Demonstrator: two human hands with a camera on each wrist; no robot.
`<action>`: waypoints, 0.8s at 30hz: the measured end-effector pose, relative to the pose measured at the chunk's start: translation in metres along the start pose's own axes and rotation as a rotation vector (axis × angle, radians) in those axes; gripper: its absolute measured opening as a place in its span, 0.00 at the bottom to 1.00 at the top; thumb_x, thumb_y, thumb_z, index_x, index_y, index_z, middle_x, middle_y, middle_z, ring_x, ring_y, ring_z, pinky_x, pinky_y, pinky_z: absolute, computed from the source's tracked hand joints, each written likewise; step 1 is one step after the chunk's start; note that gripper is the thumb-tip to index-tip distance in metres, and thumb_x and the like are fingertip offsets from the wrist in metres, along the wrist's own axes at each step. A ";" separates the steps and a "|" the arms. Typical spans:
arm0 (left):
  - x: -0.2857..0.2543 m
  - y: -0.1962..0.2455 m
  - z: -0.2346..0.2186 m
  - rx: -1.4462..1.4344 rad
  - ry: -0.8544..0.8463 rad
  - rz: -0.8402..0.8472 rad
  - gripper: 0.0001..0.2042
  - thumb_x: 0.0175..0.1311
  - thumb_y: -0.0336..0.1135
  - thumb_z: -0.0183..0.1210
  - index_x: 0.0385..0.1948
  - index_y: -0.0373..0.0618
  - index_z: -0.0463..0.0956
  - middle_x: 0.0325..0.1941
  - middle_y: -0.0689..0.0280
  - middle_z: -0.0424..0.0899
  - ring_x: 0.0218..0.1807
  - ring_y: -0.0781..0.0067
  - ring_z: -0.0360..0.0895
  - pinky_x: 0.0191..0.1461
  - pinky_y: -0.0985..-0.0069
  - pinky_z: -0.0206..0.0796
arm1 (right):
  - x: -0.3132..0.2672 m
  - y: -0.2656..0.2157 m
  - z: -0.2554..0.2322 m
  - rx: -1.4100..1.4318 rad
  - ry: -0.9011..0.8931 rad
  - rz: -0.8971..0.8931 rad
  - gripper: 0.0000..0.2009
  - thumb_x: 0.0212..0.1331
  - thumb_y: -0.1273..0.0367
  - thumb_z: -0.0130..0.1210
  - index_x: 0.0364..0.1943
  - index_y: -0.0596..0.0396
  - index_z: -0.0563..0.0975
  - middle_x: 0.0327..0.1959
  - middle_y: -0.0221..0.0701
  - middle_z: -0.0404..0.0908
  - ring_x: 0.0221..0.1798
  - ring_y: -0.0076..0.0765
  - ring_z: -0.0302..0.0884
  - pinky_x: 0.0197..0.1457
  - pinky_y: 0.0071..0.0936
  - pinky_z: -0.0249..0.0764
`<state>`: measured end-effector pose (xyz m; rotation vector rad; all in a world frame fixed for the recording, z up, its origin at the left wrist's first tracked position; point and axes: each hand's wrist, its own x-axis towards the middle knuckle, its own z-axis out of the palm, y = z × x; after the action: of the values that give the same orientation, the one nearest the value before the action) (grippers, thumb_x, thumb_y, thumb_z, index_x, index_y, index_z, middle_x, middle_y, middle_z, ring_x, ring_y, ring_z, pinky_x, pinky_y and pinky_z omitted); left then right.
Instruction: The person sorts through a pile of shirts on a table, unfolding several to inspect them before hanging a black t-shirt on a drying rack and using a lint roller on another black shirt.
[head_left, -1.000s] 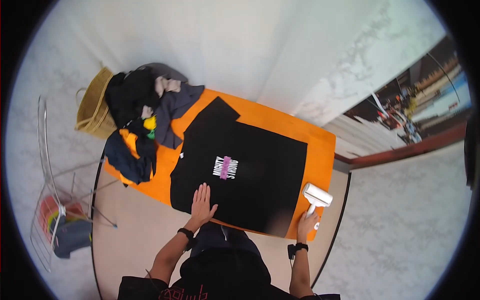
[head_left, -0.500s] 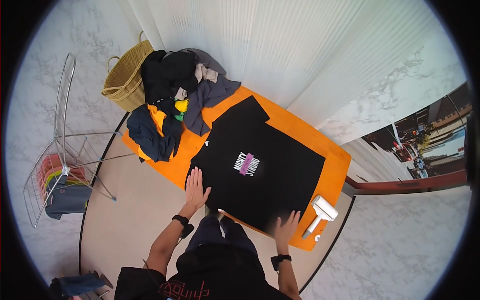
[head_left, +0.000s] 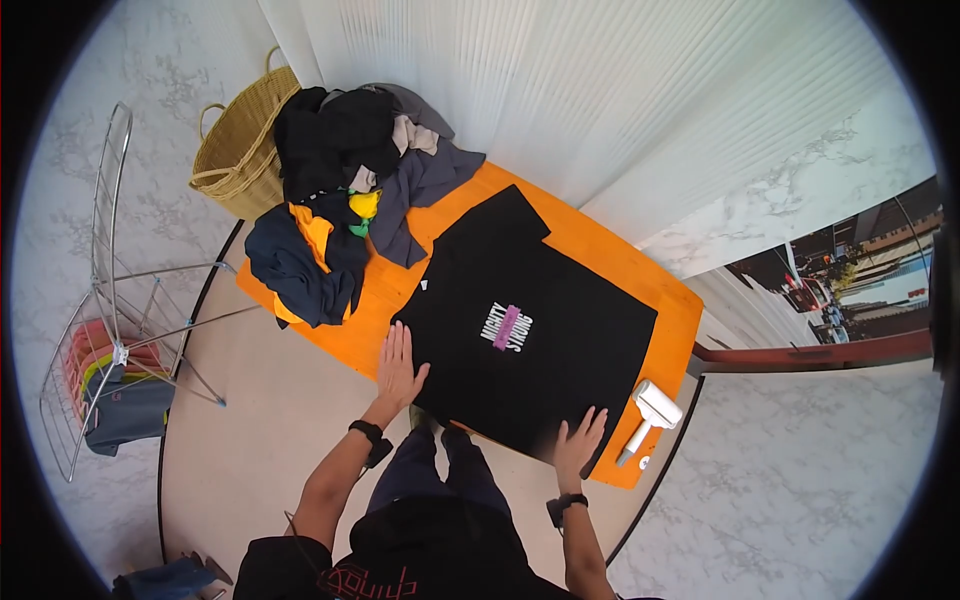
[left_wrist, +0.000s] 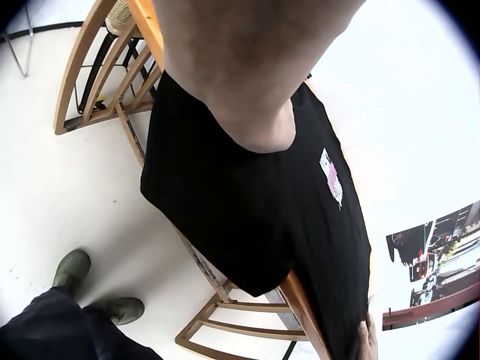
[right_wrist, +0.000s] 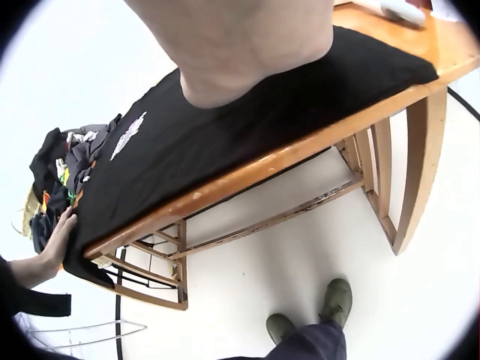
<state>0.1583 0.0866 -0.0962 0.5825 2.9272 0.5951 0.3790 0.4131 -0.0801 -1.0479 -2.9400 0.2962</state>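
Note:
A black T-shirt (head_left: 570, 280) with a white and pink chest print (head_left: 507, 327) lies spread on the orange table (head_left: 660, 290). Fingers straight, my left hand (head_left: 402, 372) rests on the shirt at its near left side, by the shoulder. My right hand (head_left: 580, 445) lies flat with spread fingers near the hem at the near right corner. Neither hand grips anything. Part of the shirt hangs over the near table edge in the left wrist view. Just right of the right hand, a white lint roller (head_left: 657, 405) with a grey handle end lies on the table.
A pile of clothes (head_left: 335, 140) covers the table's left end, beside a wicker basket (head_left: 240, 150). A metal drying rack (head_left: 120, 352) with hanging garments stands at the left. Behind the table is a white ribbed curtain (head_left: 560, 90). A small white disc (head_left: 644, 463) lies by the roller.
My right hand let go of the lint roller, leaving it on the table, and moved left onto the shirt's hem. My left hand slid left along the near edge toward the shoulder.

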 end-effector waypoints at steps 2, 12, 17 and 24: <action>0.007 -0.006 0.004 0.004 0.028 -0.031 0.41 0.65 0.49 0.52 0.72 0.34 0.44 0.78 0.48 0.43 0.79 0.50 0.39 0.79 0.58 0.33 | 0.003 -0.002 0.010 -0.005 0.052 -0.038 0.36 0.65 0.57 0.51 0.73 0.55 0.51 0.78 0.48 0.40 0.79 0.55 0.38 0.78 0.49 0.41; 0.016 -0.018 0.001 0.086 -0.003 -0.015 0.40 0.65 0.50 0.50 0.72 0.35 0.45 0.78 0.50 0.44 0.79 0.52 0.40 0.79 0.58 0.33 | -0.002 -0.005 0.022 -0.025 0.087 0.000 0.33 0.65 0.61 0.50 0.73 0.50 0.53 0.78 0.44 0.42 0.79 0.53 0.40 0.78 0.50 0.41; 0.016 -0.017 -0.003 0.042 -0.001 -0.026 0.40 0.64 0.47 0.53 0.72 0.35 0.45 0.78 0.50 0.45 0.79 0.52 0.40 0.79 0.58 0.33 | -0.003 -0.007 0.021 -0.010 0.076 -0.008 0.33 0.65 0.60 0.49 0.73 0.50 0.53 0.78 0.43 0.41 0.79 0.53 0.39 0.78 0.50 0.41; 0.019 -0.020 0.001 -0.184 0.068 -0.012 0.43 0.53 0.43 0.62 0.69 0.30 0.50 0.75 0.43 0.50 0.77 0.41 0.44 0.78 0.54 0.37 | -0.005 -0.016 0.007 -0.043 0.097 -0.070 0.31 0.63 0.67 0.52 0.69 0.62 0.59 0.75 0.52 0.50 0.76 0.56 0.46 0.77 0.46 0.44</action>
<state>0.1337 0.0771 -0.1060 0.5321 2.8925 0.8872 0.3729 0.3967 -0.0841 -0.9330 -2.9007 0.1763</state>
